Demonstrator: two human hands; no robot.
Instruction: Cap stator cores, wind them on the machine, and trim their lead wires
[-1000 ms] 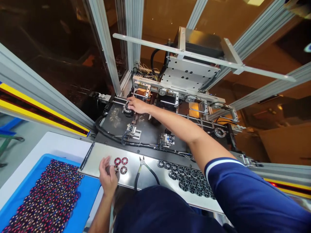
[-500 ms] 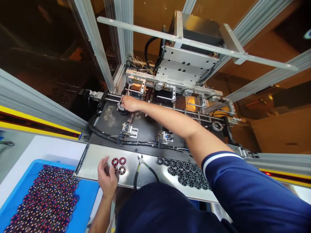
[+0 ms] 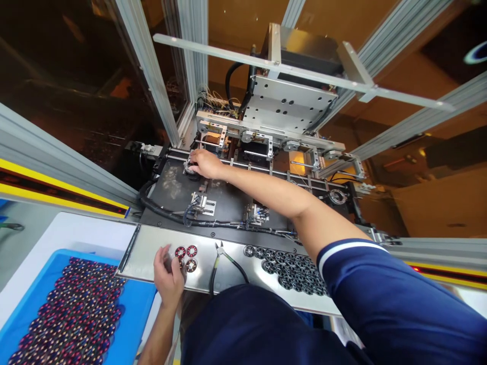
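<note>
My right hand [image 3: 206, 163] reaches across to a round metal fixture [image 3: 189, 168] at the left end of the machine. Its fingers bend over the top of the fixture, and whatever lies between them is too small to make out. Near the front edge, my left hand [image 3: 167, 274] rests on the metal ledge [image 3: 146, 246] with fingers apart and nothing visible in it. Beside it lie several small round parts with red rims [image 3: 192, 251], one partly covered by the thumb. Pliers with dark handles [image 3: 220, 251] lie spread to the right of them.
Many dark round parts [image 3: 297, 268] cover the ledge's right side. A blue tray [image 3: 142, 304] full of red-and-black round parts stands at lower left. Behind are clamps on a rail [image 3: 266, 129], a raised metal plate [image 3: 291, 104] and frame posts [image 3: 150, 66]. A cable [image 3: 160, 207] crosses in front.
The fingers of my right hand have shifted slightly on the fixture, with the thumb now a little apart. My left hand is nearly unmoved. The view has tilted slightly.
</note>
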